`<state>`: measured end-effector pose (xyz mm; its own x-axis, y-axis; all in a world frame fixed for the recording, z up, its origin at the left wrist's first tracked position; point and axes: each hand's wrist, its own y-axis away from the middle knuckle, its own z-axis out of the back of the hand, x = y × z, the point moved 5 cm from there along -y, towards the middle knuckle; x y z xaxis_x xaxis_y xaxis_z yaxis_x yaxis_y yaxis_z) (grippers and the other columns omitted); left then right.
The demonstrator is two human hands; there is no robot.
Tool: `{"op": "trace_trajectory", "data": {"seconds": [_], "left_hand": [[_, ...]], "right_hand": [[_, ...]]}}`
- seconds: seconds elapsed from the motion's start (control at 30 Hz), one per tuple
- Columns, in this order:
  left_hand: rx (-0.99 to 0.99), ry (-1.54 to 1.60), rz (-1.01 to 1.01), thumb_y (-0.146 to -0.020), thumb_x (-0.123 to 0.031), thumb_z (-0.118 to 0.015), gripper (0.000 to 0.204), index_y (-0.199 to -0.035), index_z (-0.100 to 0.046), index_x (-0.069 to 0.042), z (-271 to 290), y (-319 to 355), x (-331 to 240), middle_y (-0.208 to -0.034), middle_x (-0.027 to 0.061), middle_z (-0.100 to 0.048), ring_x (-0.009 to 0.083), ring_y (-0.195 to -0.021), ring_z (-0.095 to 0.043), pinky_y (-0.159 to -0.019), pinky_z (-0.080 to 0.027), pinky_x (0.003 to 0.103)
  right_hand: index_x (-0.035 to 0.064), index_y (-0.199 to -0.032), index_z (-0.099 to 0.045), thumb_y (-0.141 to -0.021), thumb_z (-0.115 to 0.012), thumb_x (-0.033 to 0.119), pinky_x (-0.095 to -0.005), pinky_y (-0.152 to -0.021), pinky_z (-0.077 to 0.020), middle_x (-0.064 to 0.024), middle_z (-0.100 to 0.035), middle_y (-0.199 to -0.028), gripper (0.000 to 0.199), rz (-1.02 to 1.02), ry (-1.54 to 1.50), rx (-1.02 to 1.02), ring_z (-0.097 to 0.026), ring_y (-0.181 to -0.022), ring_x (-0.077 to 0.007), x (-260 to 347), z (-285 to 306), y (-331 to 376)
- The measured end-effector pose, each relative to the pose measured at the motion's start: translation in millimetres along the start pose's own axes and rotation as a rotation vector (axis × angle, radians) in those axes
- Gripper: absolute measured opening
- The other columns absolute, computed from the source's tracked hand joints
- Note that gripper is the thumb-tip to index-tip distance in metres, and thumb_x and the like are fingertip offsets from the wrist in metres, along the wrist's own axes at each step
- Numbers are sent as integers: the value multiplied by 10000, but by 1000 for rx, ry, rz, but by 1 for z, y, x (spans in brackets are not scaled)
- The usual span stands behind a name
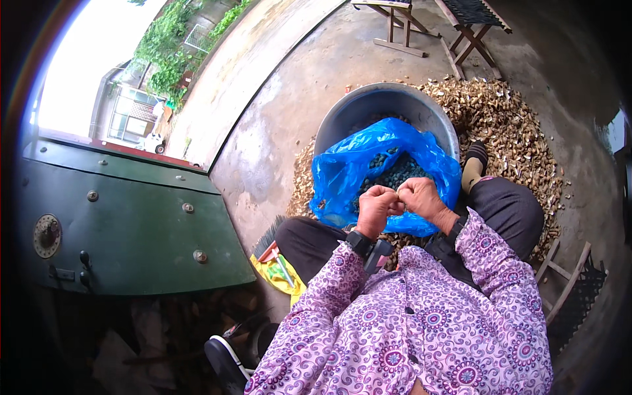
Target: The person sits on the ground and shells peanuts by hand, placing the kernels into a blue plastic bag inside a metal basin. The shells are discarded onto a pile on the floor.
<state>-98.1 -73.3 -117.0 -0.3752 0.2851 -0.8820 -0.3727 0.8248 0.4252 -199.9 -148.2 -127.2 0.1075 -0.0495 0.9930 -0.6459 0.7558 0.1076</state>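
Note:
My left hand [377, 209] and my right hand [423, 199] meet above a crumpled blue plastic bag [359, 153]. Both are closed, with thumbs and fingertips pinched together. Whatever lies between them is too small and covered to make out. The bag lies open inside a wide grey metal basin [342, 118] and hangs over its near rim. Many small round dark pieces [399, 170] show in the bag's mouth, tinted bluish; their kind I cannot tell.
Pale brown shell pieces [503, 118] are heaped right of the basin, more lying left of it. Folding stools [399, 20] stand at the back; another stool [571, 283] is at right. A green metal panel [131, 230] fills the left. A brush [268, 238] lies beside yellow plastic [280, 273].

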Motion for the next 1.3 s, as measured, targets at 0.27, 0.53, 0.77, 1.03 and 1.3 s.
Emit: {"op": "trace_trajectory", "data": {"seconds": [0.27, 0.53, 0.77, 1.03, 1.3], "left_hand": [[-179, 15, 31, -709, -23, -564, 75, -755, -512, 5, 30, -6, 4, -678, 94, -558, 159, -543, -560, -468, -483, 268], [-127, -305, -305, -709, -24, -571, 28, -713, -554, -2, 21, -4, -18, -624, 30, -566, 71, -511, -529, -447, -447, 203], [32, -175, -197, -743, -39, -590, 123, -852, -569, 13, 11, -12, -16, -689, 41, -583, 94, -541, -543, -486, -445, 212], [-73, -1199, -274, -637, -82, -557, 178, -794, -629, -35, 71, -53, 41, -643, 132, -610, 265, -620, -607, -600, -481, 338], [58, -1700, -63, -691, -121, -508, 180, -814, -628, -65, 74, -74, 89, -851, 178, -591, 335, -813, -573, -700, -465, 418]], "right_hand": [[22, -684, -603, -712, -533, 171, -282, -509, -454, -73, -591, -597, 167, 33, 227, -71, -574, -525, -157, -15, 5, -21], [33, -845, -539, -789, -538, 177, -201, -475, -445, -37, -566, -676, 154, -375, -370, 194, -531, -547, -84, -5, -8, -9], [31, -822, -542, -795, -543, 141, -201, -460, -445, -43, -567, -693, 113, -343, -587, 98, -535, -541, -94, -19, 1, -13], [45, -813, -534, -811, -500, 453, -187, -513, -442, -60, -574, -768, 410, -146, -1285, -295, -525, -601, -82, -11, 89, -25], [54, -950, -510, -803, -507, 471, -189, -475, -392, 19, -535, -679, 443, -416, -1144, -61, -478, -533, -51, 7, 51, -6]]}}
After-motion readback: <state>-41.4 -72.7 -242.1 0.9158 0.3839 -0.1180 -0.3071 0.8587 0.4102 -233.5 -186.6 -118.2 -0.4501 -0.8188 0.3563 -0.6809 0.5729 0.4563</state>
